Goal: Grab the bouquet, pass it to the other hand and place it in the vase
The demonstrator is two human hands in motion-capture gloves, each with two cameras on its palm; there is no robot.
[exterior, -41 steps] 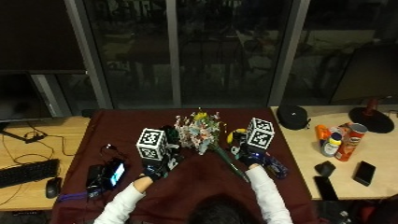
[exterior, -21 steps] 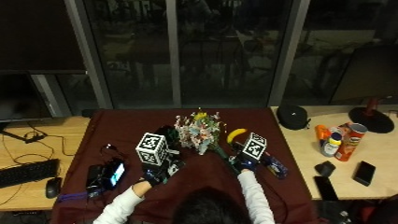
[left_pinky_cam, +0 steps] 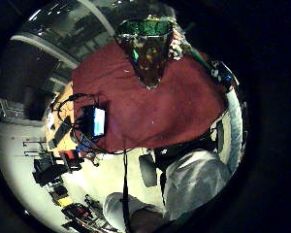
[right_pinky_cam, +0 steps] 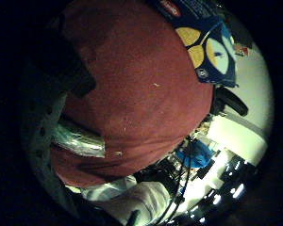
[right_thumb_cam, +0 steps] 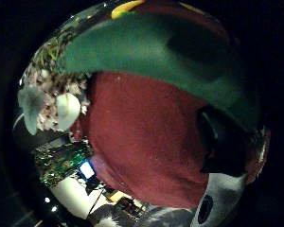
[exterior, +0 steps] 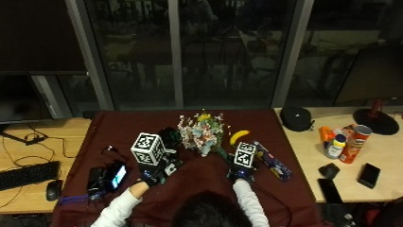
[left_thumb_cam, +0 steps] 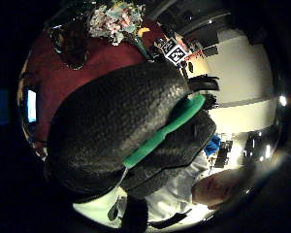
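Note:
The bouquet [exterior: 201, 133], pale pink and white flowers with a green stem wrap, lies on the dark red tablecloth [exterior: 126, 127] with its stems pointing toward the person. My right hand [exterior: 241, 173] grips the stem end. In the right thumb side palm view the green wrap [right_thumb_cam: 156, 52] runs close across the palm, with the flowers [right_thumb_cam: 47, 104] beyond it. A dark glass vase [exterior: 169, 138] stands just left of the flowers and shows as a green-rimmed cone [left_pinky_cam: 148, 48]. My left hand [exterior: 153, 175] rests on the cloth in front of the vase, fingers [left_thumb_cam: 121, 121] loosely curled and holding nothing.
A banana [exterior: 239, 137] and a blue snack packet [exterior: 272, 163] lie right of the bouquet. A phone with a lit screen [exterior: 117, 176] sits by my left hand. A crisp tube [exterior: 355, 144], bottles, a black cap [exterior: 296, 118] and a keyboard [exterior: 25, 175] lie on the side desks.
My right hand has drawn back toward the person and slightly left along the stems. My left hand has slid a little nearer the person. The flower head has barely moved.

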